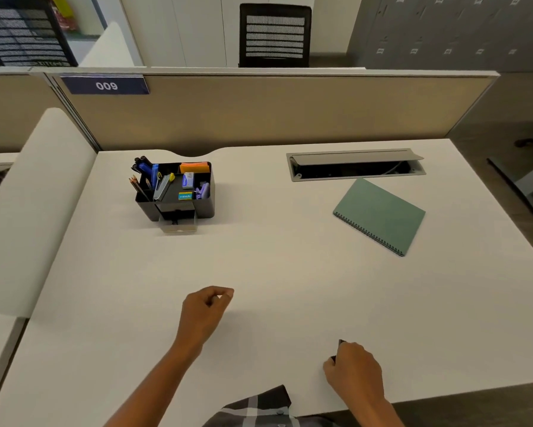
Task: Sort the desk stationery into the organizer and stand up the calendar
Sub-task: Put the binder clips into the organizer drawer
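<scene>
While the black organizer (178,192) sits at the far left of the desk (259,272), already loaded w/ pens, pencils, a stapler, sticky notes and small boxes, most of the sorting looks done. Its small clear drawer (178,224) at the front is pulled out, probably left that way to take one last small item. The right hand (354,369) rests at the near edge of the desk, fingers curled round a small dark object (341,343) that pokes out above the knuckles; can't tell what it is, maybe a clip or eraser, too little shows. The left hand (208,306) hovers or rests mid-desk, fingers curled in w/ thumb against forefinger; whether it pinches something tiny or nothing at all, I can't tell. The green spiral-bound calendar (379,215) lies flat and closed at the far right, just in front of the open cable tray (356,164), well apart from both hands and from the organizer, so it's not yet stood up. My read: the dark item goes to the organizer next, likely the drawer, which means a long reach across to the far left; after that the calendar needs opening into a tent shape, prob. a two-handed job since the covers may slide on the smooth top.
</scene>
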A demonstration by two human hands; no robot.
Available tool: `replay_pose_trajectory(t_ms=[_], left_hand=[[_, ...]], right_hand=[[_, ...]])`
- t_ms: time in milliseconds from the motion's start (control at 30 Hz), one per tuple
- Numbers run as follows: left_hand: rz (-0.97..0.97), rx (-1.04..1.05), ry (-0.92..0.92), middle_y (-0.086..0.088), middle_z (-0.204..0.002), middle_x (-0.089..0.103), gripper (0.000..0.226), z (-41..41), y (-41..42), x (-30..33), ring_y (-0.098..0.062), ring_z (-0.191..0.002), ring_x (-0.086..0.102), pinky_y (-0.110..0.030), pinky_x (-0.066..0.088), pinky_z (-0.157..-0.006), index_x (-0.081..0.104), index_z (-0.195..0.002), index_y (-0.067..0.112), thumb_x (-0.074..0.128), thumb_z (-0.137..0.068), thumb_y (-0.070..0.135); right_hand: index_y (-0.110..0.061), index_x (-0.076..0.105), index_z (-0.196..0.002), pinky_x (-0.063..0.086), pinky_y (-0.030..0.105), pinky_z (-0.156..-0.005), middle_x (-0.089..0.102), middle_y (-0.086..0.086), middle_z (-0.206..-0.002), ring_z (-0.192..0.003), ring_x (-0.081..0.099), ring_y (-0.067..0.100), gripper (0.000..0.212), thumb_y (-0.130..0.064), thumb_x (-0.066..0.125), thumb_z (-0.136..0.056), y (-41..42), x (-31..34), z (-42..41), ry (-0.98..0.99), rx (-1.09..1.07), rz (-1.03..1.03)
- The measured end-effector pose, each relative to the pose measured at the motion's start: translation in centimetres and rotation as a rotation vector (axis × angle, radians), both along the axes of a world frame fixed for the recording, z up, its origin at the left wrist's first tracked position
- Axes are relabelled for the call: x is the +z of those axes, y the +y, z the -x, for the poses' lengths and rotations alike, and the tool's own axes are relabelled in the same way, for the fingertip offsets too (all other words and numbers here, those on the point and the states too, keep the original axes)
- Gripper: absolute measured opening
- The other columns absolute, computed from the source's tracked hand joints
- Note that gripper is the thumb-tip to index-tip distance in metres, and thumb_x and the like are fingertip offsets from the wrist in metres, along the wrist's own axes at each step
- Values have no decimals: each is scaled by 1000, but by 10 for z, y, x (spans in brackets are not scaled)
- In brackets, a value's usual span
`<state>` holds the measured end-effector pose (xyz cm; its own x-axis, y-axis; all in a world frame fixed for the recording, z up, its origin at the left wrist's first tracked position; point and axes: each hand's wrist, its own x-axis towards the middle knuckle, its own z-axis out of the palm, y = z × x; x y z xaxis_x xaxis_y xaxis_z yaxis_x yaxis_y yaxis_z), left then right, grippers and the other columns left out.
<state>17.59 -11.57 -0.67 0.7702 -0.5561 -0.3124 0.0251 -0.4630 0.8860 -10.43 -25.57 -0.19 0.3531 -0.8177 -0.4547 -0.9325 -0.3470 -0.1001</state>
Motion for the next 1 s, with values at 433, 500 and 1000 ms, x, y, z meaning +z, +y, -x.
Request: replay_pose_trajectory(t_ms=[433,500,1000], left_hand=[[-121,-452,134,19,-90,77,13,80,-23,11,-12,-69,77,-14,54,-65,79,-99,37,76,-91,47],[-103,-446,165,16,-90,79,15,82,-24,14,-14,-71,77,-14,53,-64,80,-97,35,77,-91,47],[-60,-375,274,4,-94,80,15,50,-6,32,-16,-77,76,-16,53,-64,80,-90,26,81,-89,41]], right_hand=[[-22,74,-68,55,31,-55,71,0,-64,-53,60,8,20,-27,69,-87,-3,33,-16,-641,-294,-350],[-28,76,-72,55,28,-54,71,2,-67,-53,60,8,18,-28,69,-88,0,37,-21,-739,-344,-443],[-34,73,-83,49,28,-54,65,4,-67,-55,54,11,10,-31,69,-92,15,26,-59,-861,-96,-380]])
